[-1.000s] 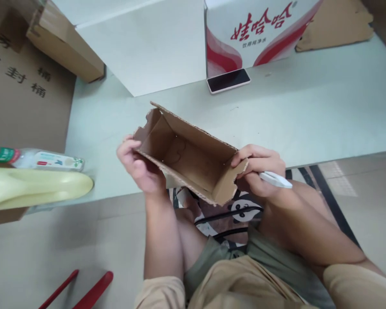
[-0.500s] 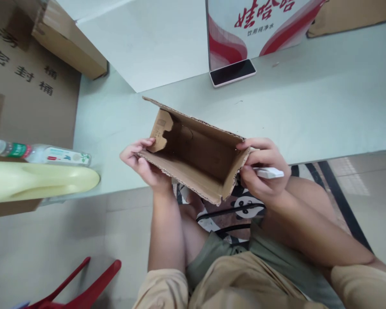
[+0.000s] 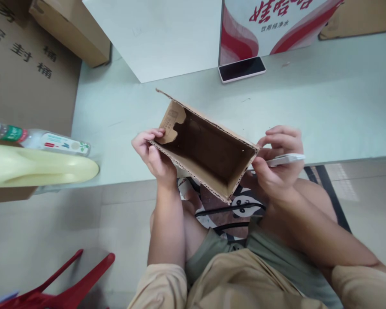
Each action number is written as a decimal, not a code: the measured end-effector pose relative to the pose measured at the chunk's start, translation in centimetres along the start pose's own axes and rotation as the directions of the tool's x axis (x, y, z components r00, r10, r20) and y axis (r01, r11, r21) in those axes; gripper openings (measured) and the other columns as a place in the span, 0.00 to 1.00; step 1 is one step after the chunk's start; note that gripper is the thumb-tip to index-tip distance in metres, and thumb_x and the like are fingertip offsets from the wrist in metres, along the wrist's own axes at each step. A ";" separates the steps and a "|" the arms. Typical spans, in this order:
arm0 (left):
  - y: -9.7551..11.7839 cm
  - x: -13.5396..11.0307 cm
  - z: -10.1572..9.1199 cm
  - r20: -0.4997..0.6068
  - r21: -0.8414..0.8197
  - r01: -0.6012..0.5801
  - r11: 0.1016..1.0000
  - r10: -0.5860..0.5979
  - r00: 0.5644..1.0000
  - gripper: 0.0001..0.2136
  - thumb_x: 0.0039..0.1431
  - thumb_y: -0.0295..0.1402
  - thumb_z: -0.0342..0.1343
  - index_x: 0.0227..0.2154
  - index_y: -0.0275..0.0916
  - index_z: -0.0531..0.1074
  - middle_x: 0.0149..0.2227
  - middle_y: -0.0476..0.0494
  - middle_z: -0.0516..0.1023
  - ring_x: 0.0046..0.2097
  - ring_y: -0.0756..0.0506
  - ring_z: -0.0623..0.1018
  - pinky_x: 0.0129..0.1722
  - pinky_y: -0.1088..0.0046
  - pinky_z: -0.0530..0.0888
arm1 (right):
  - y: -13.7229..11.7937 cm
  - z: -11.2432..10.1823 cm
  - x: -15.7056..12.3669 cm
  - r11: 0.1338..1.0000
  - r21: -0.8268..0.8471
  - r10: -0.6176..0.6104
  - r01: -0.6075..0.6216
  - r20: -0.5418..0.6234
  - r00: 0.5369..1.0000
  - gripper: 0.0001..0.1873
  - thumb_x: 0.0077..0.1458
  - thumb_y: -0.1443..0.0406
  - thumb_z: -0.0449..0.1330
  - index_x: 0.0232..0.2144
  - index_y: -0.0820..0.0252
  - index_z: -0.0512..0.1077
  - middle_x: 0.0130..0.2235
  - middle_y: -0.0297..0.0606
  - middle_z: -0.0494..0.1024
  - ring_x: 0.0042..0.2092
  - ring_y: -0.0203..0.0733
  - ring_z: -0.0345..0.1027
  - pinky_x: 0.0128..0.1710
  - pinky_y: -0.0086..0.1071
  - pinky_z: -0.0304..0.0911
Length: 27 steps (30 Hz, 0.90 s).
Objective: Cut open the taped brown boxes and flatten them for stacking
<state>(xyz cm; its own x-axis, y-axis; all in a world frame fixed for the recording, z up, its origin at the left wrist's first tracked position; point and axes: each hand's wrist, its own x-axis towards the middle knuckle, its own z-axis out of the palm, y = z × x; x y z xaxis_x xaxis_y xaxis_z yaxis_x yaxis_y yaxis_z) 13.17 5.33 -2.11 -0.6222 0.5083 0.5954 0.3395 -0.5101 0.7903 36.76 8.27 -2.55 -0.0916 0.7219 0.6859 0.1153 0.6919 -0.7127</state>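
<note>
The left hand (image 3: 159, 161) clamps the cardboard box (image 3: 209, 154), apparently steadying it. Opposite, the right hand (image 3: 278, 178) clasps a white tool (image 3: 286, 159), seemingly leaving fingertips for the corner.

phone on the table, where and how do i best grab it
Grip the phone probably by its two short ends, reaching over from the near side: it lies flat, its far long edge close along the carton, leaving little finger room there, while both ends look free.
</note>
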 end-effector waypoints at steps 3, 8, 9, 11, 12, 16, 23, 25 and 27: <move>-0.1 -0.1 -0.1 0.005 -0.005 0.003 1.000 -0.003 1.000 0.12 0.62 0.48 0.47 0.38 0.45 0.59 0.35 0.48 0.65 0.43 0.46 0.73 0.54 0.61 0.72 | 0.1 0.0 0.1 0.997 0.069 0.042 -0.047 0.063 0.997 0.23 0.56 0.60 0.64 0.54 0.44 0.68 0.52 0.43 0.67 0.48 0.45 0.70 0.18 0.26 0.61; -0.1 -0.1 0.1 0.007 0.011 -0.005 1.000 0.004 1.000 0.12 0.61 0.48 0.47 0.38 0.45 0.60 0.34 0.48 0.65 0.42 0.45 0.73 0.53 0.61 0.72 | -0.5 -0.4 0.9 0.992 0.081 -0.113 0.102 0.155 0.981 0.19 0.56 0.64 0.61 0.50 0.40 0.69 0.55 0.39 0.68 0.54 0.49 0.72 0.39 0.41 0.77; -0.1 -0.1 0.2 0.011 0.007 -0.005 1.000 0.004 1.000 0.12 0.61 0.48 0.47 0.38 0.46 0.60 0.34 0.48 0.65 0.42 0.45 0.73 0.54 0.61 0.72 | -0.7 -0.6 1.1 0.989 0.064 -0.145 0.137 0.160 0.976 0.17 0.56 0.64 0.60 0.48 0.41 0.70 0.54 0.39 0.69 0.54 0.49 0.72 0.46 0.46 0.76; -0.1 -0.1 0.4 0.013 0.027 0.009 1.000 -0.009 1.000 0.13 0.61 0.49 0.48 0.37 0.46 0.60 0.34 0.48 0.64 0.42 0.45 0.73 0.54 0.60 0.71 | -1.1 -0.9 1.5 0.982 0.029 -0.187 0.185 0.170 0.967 0.11 0.57 0.62 0.60 0.43 0.42 0.71 0.54 0.38 0.70 0.54 0.51 0.72 0.52 0.51 0.73; -0.1 -0.1 0.5 0.013 0.048 0.019 0.999 -0.019 1.000 0.14 0.60 0.51 0.48 0.37 0.46 0.60 0.35 0.48 0.64 0.42 0.44 0.73 0.55 0.59 0.71 | -1.2 -1.0 1.6 0.981 0.013 -0.192 0.192 0.181 0.965 0.09 0.56 0.61 0.60 0.41 0.43 0.71 0.54 0.38 0.70 0.54 0.52 0.72 0.52 0.52 0.73; 0.0 -0.1 0.8 0.021 0.094 0.033 0.995 -0.036 0.999 0.19 0.58 0.56 0.48 0.36 0.46 0.58 0.34 0.49 0.63 0.42 0.44 0.73 0.55 0.57 0.71 | -1.7 -1.7 2.2 0.988 -0.048 -0.134 0.147 0.216 0.967 0.08 0.54 0.59 0.61 0.39 0.47 0.72 0.54 0.41 0.71 0.53 0.55 0.72 0.47 0.52 0.74; 0.1 0.0 1.3 0.036 0.062 -0.006 0.998 0.004 0.999 0.20 0.58 0.56 0.50 0.35 0.45 0.57 0.33 0.50 0.61 0.40 0.46 0.74 0.53 0.58 0.72 | -1.5 -2.6 3.6 0.973 -0.224 -0.005 0.050 0.196 0.981 0.22 0.55 0.64 0.60 0.52 0.43 0.72 0.56 0.40 0.74 0.57 0.55 0.69 0.55 0.53 0.71; 0.0 0.0 1.3 0.045 0.055 -0.026 0.998 0.023 0.999 0.19 0.58 0.56 0.50 0.35 0.45 0.58 0.34 0.50 0.61 0.40 0.46 0.74 0.52 0.59 0.73 | -0.8 -2.5 3.7 0.974 -0.220 -0.015 0.057 0.187 0.982 0.22 0.58 0.64 0.58 0.54 0.43 0.71 0.56 0.39 0.74 0.59 0.54 0.68 0.58 0.53 0.69; 0.0 -0.1 1.4 0.057 0.023 -0.055 0.998 0.054 0.997 0.18 0.59 0.54 0.51 0.35 0.45 0.59 0.34 0.50 0.62 0.40 0.47 0.74 0.52 0.59 0.73 | 0.0 -2.2 3.7 0.974 -0.218 -0.019 0.057 0.172 0.985 0.20 0.59 0.62 0.58 0.54 0.45 0.71 0.55 0.39 0.75 0.58 0.53 0.70 0.57 0.52 0.69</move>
<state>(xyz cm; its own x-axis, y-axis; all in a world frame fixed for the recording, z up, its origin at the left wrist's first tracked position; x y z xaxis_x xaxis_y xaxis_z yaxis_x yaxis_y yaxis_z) 14.17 6.27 -1.96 -0.5619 0.5190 0.6441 0.3889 -0.5215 0.7595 38.59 10.92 0.28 -0.2627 0.7005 0.6635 0.3231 0.7118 -0.6236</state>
